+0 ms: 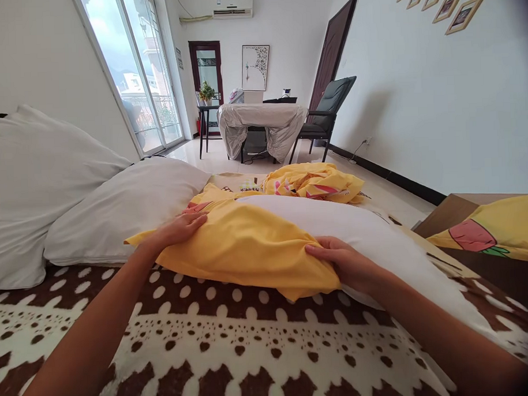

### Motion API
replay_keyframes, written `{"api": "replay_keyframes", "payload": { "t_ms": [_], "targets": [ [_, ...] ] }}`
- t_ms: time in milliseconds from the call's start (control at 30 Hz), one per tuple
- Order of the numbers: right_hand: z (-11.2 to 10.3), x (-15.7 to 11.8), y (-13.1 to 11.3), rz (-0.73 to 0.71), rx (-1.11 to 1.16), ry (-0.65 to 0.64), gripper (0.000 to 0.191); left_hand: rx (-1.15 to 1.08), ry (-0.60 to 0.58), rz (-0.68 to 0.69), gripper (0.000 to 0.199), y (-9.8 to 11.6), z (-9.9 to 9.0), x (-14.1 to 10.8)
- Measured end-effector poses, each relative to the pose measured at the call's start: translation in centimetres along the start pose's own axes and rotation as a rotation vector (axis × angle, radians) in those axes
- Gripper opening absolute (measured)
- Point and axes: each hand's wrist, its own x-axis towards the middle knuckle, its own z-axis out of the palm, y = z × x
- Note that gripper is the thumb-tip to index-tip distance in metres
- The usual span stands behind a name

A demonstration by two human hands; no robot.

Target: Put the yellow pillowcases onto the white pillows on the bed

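A yellow pillowcase (243, 239) is drawn partway over a white pillow (378, 234), which lies across the bed and sticks out on the right. My left hand (181, 228) is closed on the pillowcase's left end, its fingers over the cloth. At the other end, my right hand (344, 261) grips the edge of the case, thumb on top and the other fingers mostly hidden behind. Beneath both lies a brown and white patterned blanket (234, 343).
Bare white pillows (129, 197) lean at the left. A crumpled yellow cloth (313, 182) lies beyond the pillow. On the right, a brown box or bedside unit (455, 206) has another yellow printed cloth (507, 227) over it. A covered table (263, 114) and black chair (328, 109) stand farther off.
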Motion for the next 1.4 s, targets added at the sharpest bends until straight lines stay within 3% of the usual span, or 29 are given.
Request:
{"api": "replay_keyframes", "payload": {
  "t_ms": [67, 167, 233, 300, 433, 533, 667, 833, 933, 1000, 1100, 1167, 1267, 1400],
  "targets": [
    [0.8, 0.2, -0.7, 0.019, -0.130, -0.113, 0.032, 0.059, 0.046, 0.026, 0.045, 2.3, -0.4, 1.0],
    [2.1, 0.6, -2.2, -0.011, -0.336, -0.265, 0.027, 0.007, 0.037, 0.177, 0.048, 6.7, -0.6, 3.2],
    [2.3, 0.6, -3.2, -0.033, -0.354, -0.246, 0.026, -0.045, -0.050, 0.263, 0.052, 9.0, -0.4, 4.9],
    [1.3, 0.5, -3.8, -0.054, -0.271, -0.136, 0.027, -0.063, -0.138, 0.288, 0.042, 10.4, 0.0, 6.4],
    [-2.6, 0.4, -2.7, -0.005, -0.077, 0.045, 0.036, -0.041, -0.224, 0.305, 0.030, 10.8, 0.8, 7.8],
    [-4.2, 0.8, -0.2, 0.124, 0.027, -0.003, 0.036, -0.015, -0.235, 0.322, 0.022, 11.0, 1.0, 8.4],
    [-3.5, 1.5, 2.5, 0.194, 0.129, -0.053, 0.033, -0.034, -0.169, 0.342, 0.025, 11.7, 1.7, 10.1],
    [-2.7, 0.4, 2.8, 0.178, 0.087, 0.013, 0.031, -0.083, -0.003, 0.333, 0.034, 10.8, 5.0, 10.4],
    [-2.5, -0.8, 1.2, 0.123, -0.114, -0.014, 0.037, -0.083, 0.096, 0.344, 0.032, 9.8, 6.5, 9.1],
    [-2.7, -0.8, -0.9, 0.014, -0.364, 0.043, 0.039, -0.068, 0.151, 0.343, 0.033, 9.7, 6.8, 8.2],
    [-3.8, 1.4, -4.9, -0.214, -0.900, 0.345, 0.036, -0.034, 0.180, 0.340, 0.034, 10.3, 7.0, 7.1],
    [-4.9, 4.1, -7.3, -0.283, -1.246, 0.529, 0.035, -0.012, 0.187, 0.337, 0.034, 10.8, 7.1, 6.5],
    [-6.2, 8.5, -8.7, -0.157, -1.486, 0.630, 0.037, 0.024, 0.206, 0.331, 0.033, 11.1, 7.4, 5.7],
    [-6.3, 11.8, -6.3, -0.018, -1.521, 0.621, 0.038, 0.072, 0.243, 0.313, 0.029, 11.3, 7.8, 5.1]
  ]
}}
